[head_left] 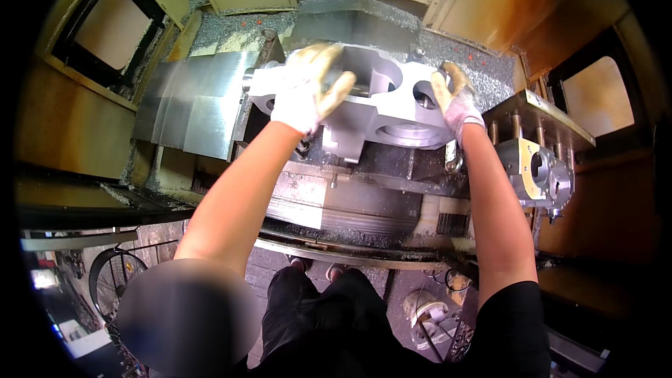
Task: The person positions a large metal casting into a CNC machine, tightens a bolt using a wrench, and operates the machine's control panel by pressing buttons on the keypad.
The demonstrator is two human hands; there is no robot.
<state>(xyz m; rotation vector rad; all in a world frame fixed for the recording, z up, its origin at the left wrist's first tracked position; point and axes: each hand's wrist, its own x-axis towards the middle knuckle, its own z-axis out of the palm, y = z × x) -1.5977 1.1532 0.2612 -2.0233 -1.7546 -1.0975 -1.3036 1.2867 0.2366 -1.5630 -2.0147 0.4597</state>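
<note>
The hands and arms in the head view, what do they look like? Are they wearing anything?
The left hand and right hand wear gloves, whitish by the wrists and yellowish-tan toward the fingers. The left fingers look blurry. Both forearms are bare, with no watch or cable showing. A black sleeve covers the right upper arm; a grey blur hides the left one.

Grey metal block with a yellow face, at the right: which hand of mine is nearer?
Right. Your gloved right hand is up and left of the grey block, at the silver metal casting's right end; your gloved left hand is farther left, over its left part.
</note>
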